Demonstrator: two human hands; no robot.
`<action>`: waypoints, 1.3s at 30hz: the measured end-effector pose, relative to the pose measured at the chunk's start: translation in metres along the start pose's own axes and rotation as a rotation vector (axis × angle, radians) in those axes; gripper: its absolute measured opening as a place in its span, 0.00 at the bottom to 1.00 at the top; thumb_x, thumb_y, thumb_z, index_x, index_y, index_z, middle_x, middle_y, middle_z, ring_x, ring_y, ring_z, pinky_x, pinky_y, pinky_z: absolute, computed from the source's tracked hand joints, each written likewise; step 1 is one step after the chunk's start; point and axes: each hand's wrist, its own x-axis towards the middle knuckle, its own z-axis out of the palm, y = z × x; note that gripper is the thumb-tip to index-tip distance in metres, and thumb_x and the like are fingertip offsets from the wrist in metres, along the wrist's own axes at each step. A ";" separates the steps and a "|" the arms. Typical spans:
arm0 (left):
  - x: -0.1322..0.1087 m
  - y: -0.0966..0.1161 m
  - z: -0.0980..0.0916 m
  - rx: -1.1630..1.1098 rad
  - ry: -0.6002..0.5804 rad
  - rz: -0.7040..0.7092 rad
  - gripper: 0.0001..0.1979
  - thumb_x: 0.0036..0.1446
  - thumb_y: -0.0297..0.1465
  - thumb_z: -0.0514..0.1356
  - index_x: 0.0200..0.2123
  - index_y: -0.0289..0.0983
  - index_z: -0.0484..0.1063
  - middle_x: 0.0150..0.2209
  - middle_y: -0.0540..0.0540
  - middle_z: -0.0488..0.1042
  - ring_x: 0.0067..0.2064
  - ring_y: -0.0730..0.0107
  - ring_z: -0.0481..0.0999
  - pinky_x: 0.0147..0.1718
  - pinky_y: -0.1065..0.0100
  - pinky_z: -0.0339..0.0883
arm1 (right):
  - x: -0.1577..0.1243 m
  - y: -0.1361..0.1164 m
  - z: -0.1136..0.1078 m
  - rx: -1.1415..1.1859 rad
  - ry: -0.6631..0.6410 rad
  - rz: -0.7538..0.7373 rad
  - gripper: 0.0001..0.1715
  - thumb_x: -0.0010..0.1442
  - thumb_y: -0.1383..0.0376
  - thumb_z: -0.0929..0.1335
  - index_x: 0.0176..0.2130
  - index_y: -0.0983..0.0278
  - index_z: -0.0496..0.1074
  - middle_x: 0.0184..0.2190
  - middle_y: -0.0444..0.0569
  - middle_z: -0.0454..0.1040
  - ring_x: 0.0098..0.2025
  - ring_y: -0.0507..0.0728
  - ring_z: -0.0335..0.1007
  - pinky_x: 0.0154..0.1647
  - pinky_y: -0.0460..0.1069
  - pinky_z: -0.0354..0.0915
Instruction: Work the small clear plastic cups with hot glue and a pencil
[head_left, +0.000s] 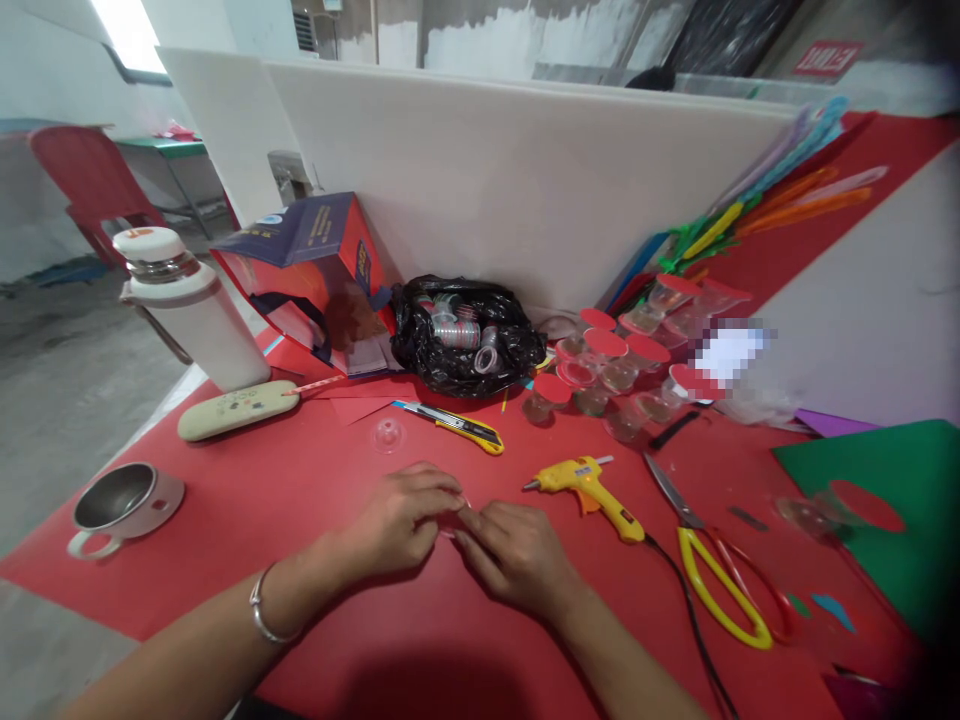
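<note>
Over the middle of the red table covering [292, 500], my left hand [401, 515] and my right hand [517, 555] meet with fingertips pinched together. Between them is a small clear plastic piece [448, 522], mostly covered by the fingers, so its full shape is hidden. Just behind my left hand lies a clear plastic dome-shaped piece [388, 435]. A yellow box cutter [465, 428] rests behind both hands. To the right of my right hand a yellow glue gun [589, 487] lies on its side, its black cord trailing toward the front edge.
Scissors [701, 560] lie at the right. Several clear cups with red discs [604, 343] stand behind, beside a black bag [517, 370] of small plastic cups. A mug [154, 505], a long case [240, 410], a white bottle [199, 320] and a paper bag [322, 235] occupy the left.
</note>
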 end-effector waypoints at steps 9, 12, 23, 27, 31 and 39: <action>0.000 -0.001 0.000 -0.017 -0.002 -0.016 0.22 0.50 0.16 0.52 0.43 0.37 0.78 0.43 0.43 0.80 0.46 0.62 0.76 0.46 0.60 0.74 | -0.001 0.001 0.002 0.006 -0.010 0.012 0.12 0.70 0.66 0.63 0.48 0.68 0.72 0.22 0.44 0.71 0.23 0.53 0.64 0.27 0.50 0.52; 0.001 -0.001 0.000 -0.030 0.013 -0.012 0.21 0.51 0.16 0.52 0.42 0.37 0.78 0.42 0.43 0.80 0.45 0.63 0.76 0.46 0.61 0.73 | -0.002 0.000 0.002 0.006 -0.010 0.005 0.12 0.70 0.66 0.64 0.49 0.68 0.72 0.22 0.44 0.71 0.23 0.53 0.64 0.27 0.50 0.53; 0.000 -0.007 0.003 -0.039 0.006 -0.009 0.21 0.53 0.15 0.52 0.42 0.37 0.78 0.42 0.43 0.80 0.45 0.64 0.76 0.47 0.60 0.73 | 0.002 0.000 0.001 -0.011 0.009 -0.003 0.12 0.70 0.65 0.63 0.46 0.70 0.73 0.22 0.45 0.70 0.23 0.54 0.63 0.26 0.51 0.51; 0.001 -0.008 0.005 -0.077 0.055 -0.042 0.20 0.52 0.15 0.52 0.36 0.38 0.79 0.41 0.44 0.81 0.43 0.65 0.78 0.43 0.62 0.74 | 0.001 -0.002 0.000 -0.014 -0.010 -0.024 0.13 0.70 0.65 0.63 0.48 0.68 0.73 0.22 0.44 0.70 0.23 0.54 0.62 0.26 0.51 0.51; 0.000 -0.008 0.005 -0.084 0.061 -0.005 0.20 0.53 0.15 0.52 0.37 0.38 0.80 0.40 0.44 0.82 0.41 0.65 0.79 0.44 0.60 0.74 | 0.001 -0.004 0.001 -0.001 -0.021 -0.022 0.13 0.70 0.66 0.63 0.49 0.69 0.73 0.22 0.45 0.70 0.24 0.54 0.62 0.27 0.51 0.51; 0.000 -0.007 0.002 -0.065 0.040 -0.012 0.21 0.53 0.15 0.51 0.38 0.38 0.80 0.41 0.43 0.82 0.42 0.65 0.78 0.44 0.60 0.75 | 0.002 -0.004 0.000 -0.016 -0.011 -0.018 0.12 0.70 0.66 0.63 0.45 0.68 0.74 0.22 0.44 0.69 0.23 0.53 0.61 0.27 0.51 0.50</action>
